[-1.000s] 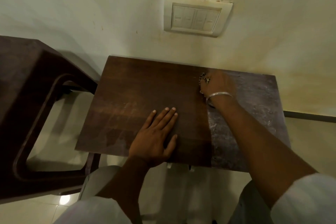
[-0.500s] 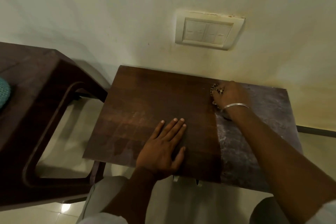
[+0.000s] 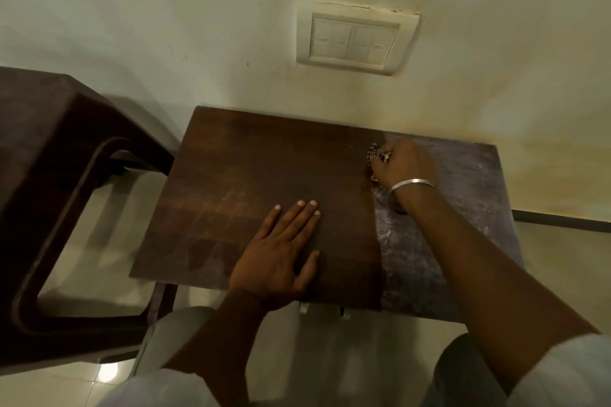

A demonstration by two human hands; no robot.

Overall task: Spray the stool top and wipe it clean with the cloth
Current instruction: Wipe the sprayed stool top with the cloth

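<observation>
Dark brown rectangular wooden stool top (image 3: 264, 175): sits mid-frame, far edge against the cream wall (image 3: 165, 26). From 9 o'clock to just past centre the surface is dark and even, with faint streaks. The 3 o'clock strip is grey and mottled. The line between the two zones runs straight from far edge to near edge.

Dark-and-white checked cloth (image 3: 375, 155): bunched up, lying on the top at about 1 o'clock, right on that line. Only a small part shows, poking out at 9 o'clock of the fist.

Right hand (image 3: 405, 163): fingers curled round the cloth, gripping it and pressing it onto the top. Thin silver metal bangle (image 3: 413, 183) on the wrist. The forearm crosses the grey strip towards 5 o'clock and ends in a white sleeve (image 3: 562, 370).

Left hand (image 3: 281, 258): flat on the dark zone at 6 o'clock of the top, near the front edge. Palm down, fingers straight and together pointing to 12, thumb spread to 3. Holds nothing.

Around it:
- Cream four-rocker switch plate (image 3: 355, 40) on the wall at 12 o'clock of the stool; the plaster is cracked along its top edge.
- Dark brown moulded plastic chair (image 3: 49, 158) at 9 o'clock, just beside the stool; I can't tell if they touch.
- Pale glossy floor tiles (image 3: 99, 241) show through the chair's opening and below the stool.
- Dark skirting strip (image 3: 562, 218) at 3 o'clock, where wall meets floor.
</observation>
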